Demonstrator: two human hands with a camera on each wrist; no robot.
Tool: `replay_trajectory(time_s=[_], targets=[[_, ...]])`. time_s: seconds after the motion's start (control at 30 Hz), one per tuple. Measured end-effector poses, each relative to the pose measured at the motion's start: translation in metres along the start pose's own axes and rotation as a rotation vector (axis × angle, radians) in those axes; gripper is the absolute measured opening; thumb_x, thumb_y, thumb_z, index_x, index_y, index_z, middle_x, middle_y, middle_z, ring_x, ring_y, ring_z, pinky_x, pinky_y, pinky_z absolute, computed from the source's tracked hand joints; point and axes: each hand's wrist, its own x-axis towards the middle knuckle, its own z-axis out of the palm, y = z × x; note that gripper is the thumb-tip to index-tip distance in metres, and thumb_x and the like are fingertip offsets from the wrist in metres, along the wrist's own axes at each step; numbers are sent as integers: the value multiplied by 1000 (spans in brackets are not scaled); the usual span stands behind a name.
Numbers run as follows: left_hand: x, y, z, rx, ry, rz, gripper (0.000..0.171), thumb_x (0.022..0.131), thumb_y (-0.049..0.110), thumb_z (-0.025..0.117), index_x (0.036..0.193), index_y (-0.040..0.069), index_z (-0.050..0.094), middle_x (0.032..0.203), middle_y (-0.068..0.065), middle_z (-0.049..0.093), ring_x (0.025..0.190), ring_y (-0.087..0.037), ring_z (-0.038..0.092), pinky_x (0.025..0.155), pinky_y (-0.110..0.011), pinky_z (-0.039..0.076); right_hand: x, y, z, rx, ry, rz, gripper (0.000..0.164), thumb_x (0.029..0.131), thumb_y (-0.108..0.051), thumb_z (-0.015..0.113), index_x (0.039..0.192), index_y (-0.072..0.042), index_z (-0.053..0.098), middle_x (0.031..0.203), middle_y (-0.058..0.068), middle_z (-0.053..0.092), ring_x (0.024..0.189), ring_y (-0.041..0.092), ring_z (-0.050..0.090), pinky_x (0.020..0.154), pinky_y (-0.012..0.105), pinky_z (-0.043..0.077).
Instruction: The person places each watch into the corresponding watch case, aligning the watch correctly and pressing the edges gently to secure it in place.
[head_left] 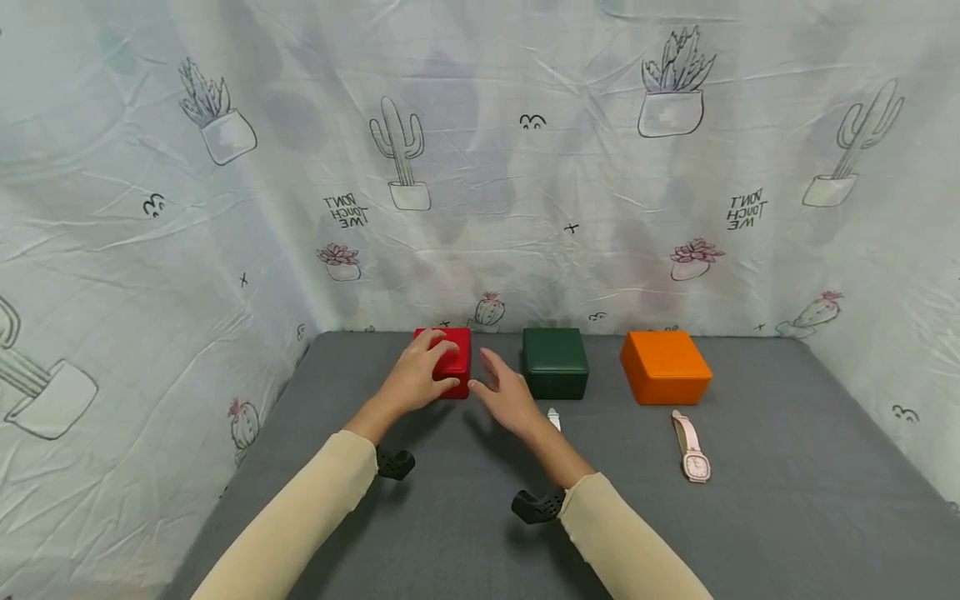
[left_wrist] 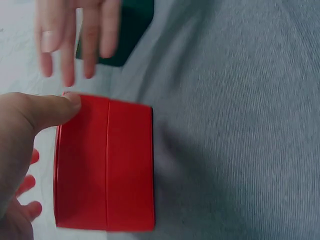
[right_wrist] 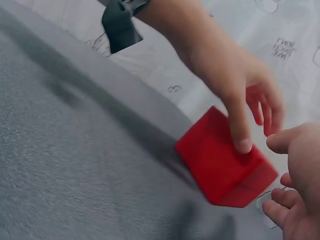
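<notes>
At twelve o'clock, the red box (head_left: 461,364) sits under the loosely spread fingers of the left hand (head_left: 411,379), contact unclear; at its four o'clock, the right hand (head_left: 512,404) gapes empty. Even side pressure should steady it.

A green box (head_left: 556,360) and an orange box (head_left: 666,365) are standing by the cactus-print cloth (head_left: 480,183), a pink watch (head_left: 695,463) lying nearby.

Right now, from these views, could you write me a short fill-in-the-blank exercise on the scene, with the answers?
The box nearest the left hand is ____.
The middle box is ____.
The watch before the orange box has a ____ strap.

Missing words: red; green; pink.
</notes>
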Motion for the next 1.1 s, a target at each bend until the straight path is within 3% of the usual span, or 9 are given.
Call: replay_trajectory(time_s=[0.2, 0.5, 0.7, 0.87, 1.1], targets=[[8, 15, 3, -1, 4, 75, 53, 82, 28, 77, 130, 16, 57, 147, -11, 42, 138, -31, 38, 107, -55, 40, -4, -7, -21, -55, 59, -28, 60, 95, -21, 61, 149, -12, 36, 152, 11, 41, 139, 28, 42, 109, 44, 41], [26, 35, 14, -3, -10, 148, 51, 85, 29, 75, 130, 15, 58, 147, -10, 44, 135, -29, 44, 109, -48, 41, -12, -2, -47, -134, 140, -41, 58, 95, -23, 62, 148, -16, 39, 149, 11, 45, 134, 32, 47, 108, 47, 42], [35, 47, 24, -12, -6, 176, 50, 84, 27, 76, 129, 15, 59, 145, -8, 47, 133, -27, 47, 107, -46, 43, -17, 8, -63, -167, 189, -17, 58, 96, -26, 61, 149, -21, 37, 152, 8, 42, 135, 34, 45, 109, 53, 40], [40, 57, 33, -27, -25, 205, 49, 85, 28, 75, 130, 17, 58, 146, -7, 46, 136, -26, 43, 107, -46, 44, -19, 20, -77, -252, 250, -11, 58, 95, -27, 62, 147, -20, 40, 150, 12, 44, 134, 38, 46, 106, 59, 39], [47, 68, 44, -50, -73, 199, 47, 87, 30, 72, 130, 20, 57, 147, -5, 44, 139, -24, 39, 107, -43, 44, -22, 36, -92, -289, 269, -18, 59, 93, -26, 65, 146, -18, 41, 150, 17, 42, 137, 38, 41, 109, 59, 36]])
